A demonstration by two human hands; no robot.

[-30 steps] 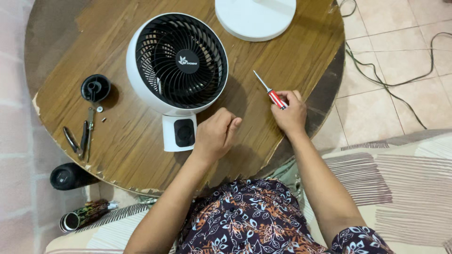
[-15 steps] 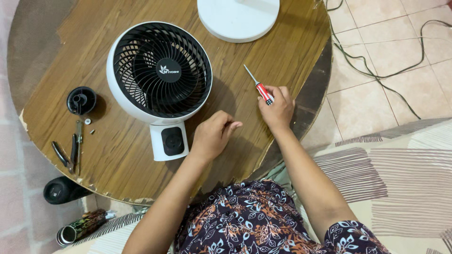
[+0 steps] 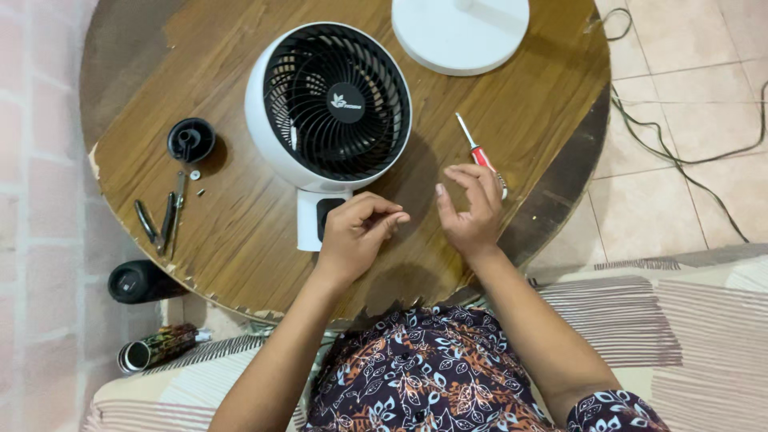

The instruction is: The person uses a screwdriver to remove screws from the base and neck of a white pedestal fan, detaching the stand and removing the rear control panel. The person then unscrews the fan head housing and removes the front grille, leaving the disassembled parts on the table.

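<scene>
Two bare hands are seen above a round wooden table (image 3: 240, 232) whose veneer is chipped along the near edge. The left hand (image 3: 356, 232) is curled loosely, its fingertips bunched toward the thumb just beside the white neck of a small fan (image 3: 330, 104); whether anything tiny is pinched there cannot be told. The right hand (image 3: 472, 212) is held open with the fingers spread and slightly bent, gripping nothing. A red-handled screwdriver (image 3: 478, 152) is laid on the table just behind that hand, its thin shaft pointed away toward the far edge and its handle end partly hidden by the fingers. The fan is laid face up, a black grille set in a white round housing, with a dark panel on the neck partly covered by the left hand. A white round base (image 3: 460, 32) is seen at the far edge of the table. To the left, a black round cap (image 3: 190, 140) is set well apart from the hands, with small screws (image 3: 195, 175) close to it and pliers (image 3: 164, 220) nearer the rim. Green cables (image 3: 680, 152) are trailed over the tiled floor to the right.
</scene>
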